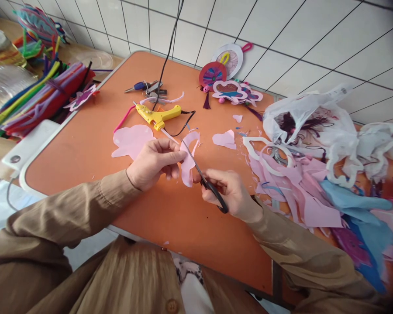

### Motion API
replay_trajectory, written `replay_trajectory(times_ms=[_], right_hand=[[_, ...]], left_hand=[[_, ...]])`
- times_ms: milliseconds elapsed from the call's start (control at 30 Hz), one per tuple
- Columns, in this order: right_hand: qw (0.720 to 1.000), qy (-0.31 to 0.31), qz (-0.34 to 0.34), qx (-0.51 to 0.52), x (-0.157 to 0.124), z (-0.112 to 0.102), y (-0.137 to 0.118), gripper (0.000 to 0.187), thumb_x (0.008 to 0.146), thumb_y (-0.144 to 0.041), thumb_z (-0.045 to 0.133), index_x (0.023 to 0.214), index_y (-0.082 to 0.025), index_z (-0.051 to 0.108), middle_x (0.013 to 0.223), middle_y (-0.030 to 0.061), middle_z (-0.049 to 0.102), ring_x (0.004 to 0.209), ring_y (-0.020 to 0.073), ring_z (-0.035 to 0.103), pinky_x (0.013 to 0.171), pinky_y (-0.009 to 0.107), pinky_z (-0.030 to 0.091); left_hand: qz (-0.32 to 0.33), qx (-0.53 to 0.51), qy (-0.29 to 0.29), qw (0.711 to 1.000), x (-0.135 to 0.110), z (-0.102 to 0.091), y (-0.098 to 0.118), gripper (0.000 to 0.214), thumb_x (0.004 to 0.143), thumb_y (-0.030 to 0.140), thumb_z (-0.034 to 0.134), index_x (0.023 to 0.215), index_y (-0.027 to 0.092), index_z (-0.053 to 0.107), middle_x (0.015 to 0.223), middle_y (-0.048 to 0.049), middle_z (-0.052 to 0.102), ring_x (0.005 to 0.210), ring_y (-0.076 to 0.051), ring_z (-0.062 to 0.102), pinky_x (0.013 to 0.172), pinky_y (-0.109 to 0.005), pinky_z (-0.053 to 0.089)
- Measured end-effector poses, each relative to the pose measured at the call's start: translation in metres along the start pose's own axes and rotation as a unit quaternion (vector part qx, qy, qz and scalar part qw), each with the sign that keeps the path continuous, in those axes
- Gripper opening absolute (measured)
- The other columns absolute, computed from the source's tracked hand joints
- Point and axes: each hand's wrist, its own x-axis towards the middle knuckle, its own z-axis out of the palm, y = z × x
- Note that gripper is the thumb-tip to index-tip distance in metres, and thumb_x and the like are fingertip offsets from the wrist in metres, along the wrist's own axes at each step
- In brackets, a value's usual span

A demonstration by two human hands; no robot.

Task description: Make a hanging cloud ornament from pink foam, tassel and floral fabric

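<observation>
Your right hand [231,192] is nearest you, fingers closed through the loops of the black-handled scissors [207,183]. The blades point up and away, open only narrowly, with the curved pink paper cut-out [187,168] between them. I can't tell whether the tips are past the paper's far edge.

Your left hand [153,161] has thumb and fingers pinched shut on the left side of that cut-out. It holds the cut-out just above the orange table [94,148], between the two hands, with its lower lobe hanging free.

My read on the cut in hand:
- Feed the curve by turning the paper with the left hand, not by swinging the scissors.
- Cut with the blade throat, in short bites. Full closes at the tips will likely leave nicks on a curve this tight.
- Pinch near the cut line but clear of the blade path. Your left fingertips are just beside the blade now.
- The free lobe may flop, so support it if it drags.

Further out:
- flat pink paper shape [131,140] on the table beyond your left hand
- small pink scrap [225,138] beyond the blades
- yellow glue gun [157,115] with a black cord, lying behind the cut-out
- bunch of keys [147,87] behind the gun
- heap of pink and blue offcuts [301,192] to the right
- white plastic bag [311,117] behind the heap
- bundle of coloured pipe cleaners [36,100] far left
- finished paper ornaments [231,90] at the table's back edge
</observation>
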Motion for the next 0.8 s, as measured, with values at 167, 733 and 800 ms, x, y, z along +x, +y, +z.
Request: replay_trajectory(times_ms=[167, 733, 800], right_hand=[[1.000, 0.009, 0.004, 0.003, 0.000, 0.001, -0.001, 0.049, 0.080, -0.062, 0.071, 0.091, -0.015, 0.065, 0.062, -0.0043, 0.046, 0.053, 0.0081, 0.035, 0.050, 0.025, 0.032], [1.000, 0.015, -0.015, 0.004, 0.000, 0.000, 0.004, 0.048, 0.082, -0.061, 0.071, 0.093, -0.015, 0.064, 0.061, -0.0039, 0.047, 0.052, 0.0084, 0.037, 0.048, 0.024, 0.032], [1.000, 0.013, -0.010, 0.005, 0.000, 0.000, 0.002, 0.048, 0.081, -0.061, 0.071, 0.093, -0.015, 0.065, 0.062, -0.0039, 0.046, 0.053, 0.0083, 0.037, 0.049, 0.024, 0.033]], left_hand=[[-0.011, -0.050, 0.001, 0.999, 0.000, 0.001, -0.003, 0.031, 0.061, 0.024, 0.088, 0.068, 0.014, 0.060, 0.051, 0.0026, 0.064, 0.039, -0.008, 0.058, 0.036, -0.015, 0.041], [-0.017, -0.071, -0.010, 0.997, 0.000, 0.001, -0.010, 0.032, 0.065, 0.025, 0.089, 0.073, 0.014, 0.060, 0.054, 0.0012, 0.066, 0.045, -0.010, 0.063, 0.041, -0.015, 0.045], [-0.016, -0.061, -0.008, 0.998, 0.000, 0.001, -0.009, 0.032, 0.066, 0.025, 0.088, 0.073, 0.014, 0.059, 0.054, 0.0012, 0.066, 0.045, -0.010, 0.064, 0.041, -0.016, 0.046]])
